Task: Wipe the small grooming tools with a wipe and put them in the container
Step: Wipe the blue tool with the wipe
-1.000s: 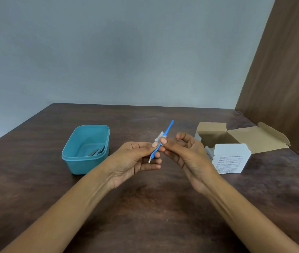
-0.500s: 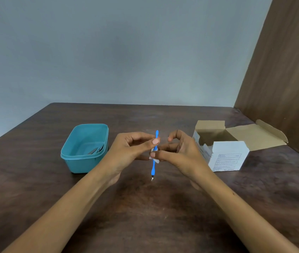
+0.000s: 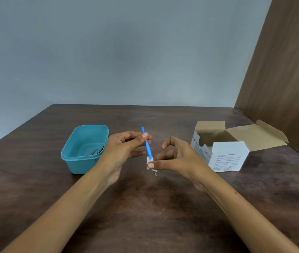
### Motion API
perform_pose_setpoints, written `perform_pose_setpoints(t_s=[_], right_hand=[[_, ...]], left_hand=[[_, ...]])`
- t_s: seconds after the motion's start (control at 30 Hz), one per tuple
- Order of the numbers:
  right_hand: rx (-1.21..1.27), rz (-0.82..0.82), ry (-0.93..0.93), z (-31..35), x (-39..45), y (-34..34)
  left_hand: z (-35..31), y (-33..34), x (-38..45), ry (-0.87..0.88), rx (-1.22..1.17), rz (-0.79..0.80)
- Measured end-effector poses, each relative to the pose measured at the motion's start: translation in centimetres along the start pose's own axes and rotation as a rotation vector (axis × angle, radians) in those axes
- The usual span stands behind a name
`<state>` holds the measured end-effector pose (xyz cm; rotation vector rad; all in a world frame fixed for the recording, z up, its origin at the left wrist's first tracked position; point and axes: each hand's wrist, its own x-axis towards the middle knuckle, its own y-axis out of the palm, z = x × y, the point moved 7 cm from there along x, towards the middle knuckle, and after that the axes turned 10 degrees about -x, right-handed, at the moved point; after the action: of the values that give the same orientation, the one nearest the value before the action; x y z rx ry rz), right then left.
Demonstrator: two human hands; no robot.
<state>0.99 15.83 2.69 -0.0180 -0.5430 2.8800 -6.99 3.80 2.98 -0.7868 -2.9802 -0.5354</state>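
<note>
A slim blue grooming tool [image 3: 147, 146] with a small metal tip stands almost upright above the table's middle. My left hand [image 3: 125, 150] pinches its upper part between thumb and fingers. My right hand [image 3: 176, 159] pinches a small white wipe [image 3: 150, 162] wrapped around the tool's lower end, just above the metal tip. To the left sits a teal plastic container [image 3: 75, 157] with dark metal tools [image 3: 96, 151] lying inside near its right wall.
An open cardboard box [image 3: 225, 156], white outside with printed text, stands right of my hands with its flaps spread. The dark wooden table [image 3: 145, 207] meets a grey wall behind and a brown wooden panel [image 3: 282, 79] at the right.
The tool has swung from tilted right to nearly upright. My right hand has slid the wipe down the shaft from the upper part to the lower end.
</note>
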Motion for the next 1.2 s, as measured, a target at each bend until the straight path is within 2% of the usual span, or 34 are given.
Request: perform_pose_setpoints(t_s=[0.23,0.43,0.5,0.63,0.87,1.03,1.13,1.2], right_hand=[[-0.173,-0.245,-0.172,0.6,0.1,-0.9],[-0.110,-0.348,-0.245,1.2,-0.2,-0.8],[-0.045,-0.312,-0.202,1.2,-0.1,-1.0],[0.097,-0.139,-0.041,0.2,0.2,-0.6],[0.128,-0.007,0.056,-0.1,0.0,-0.3],[-0.002,-0.162,-0.030,0.3,-0.2,-1.1],[0.025,-0.237,-0.083,0.3,-0.1,-1.3],[0.087,-0.226,-0.078,0.3,-0.1,-1.2]], left_hand=[[0.7,1.0,-0.6,0.015,0.025,0.056],[0.7,1.2,-0.7,0.022,0.024,0.064],[0.8,1.2,-0.7,0.005,0.012,0.064],[0.9,1.1,-0.6,-0.032,0.007,0.072],[0.6,0.5,-0.2,-0.065,-0.101,0.025],[1.0,1.1,-0.7,-0.105,-0.079,0.049],[1.4,1.5,-1.0,-0.111,-0.059,0.067],[1.3,1.6,-1.0,-0.093,-0.073,0.062]])
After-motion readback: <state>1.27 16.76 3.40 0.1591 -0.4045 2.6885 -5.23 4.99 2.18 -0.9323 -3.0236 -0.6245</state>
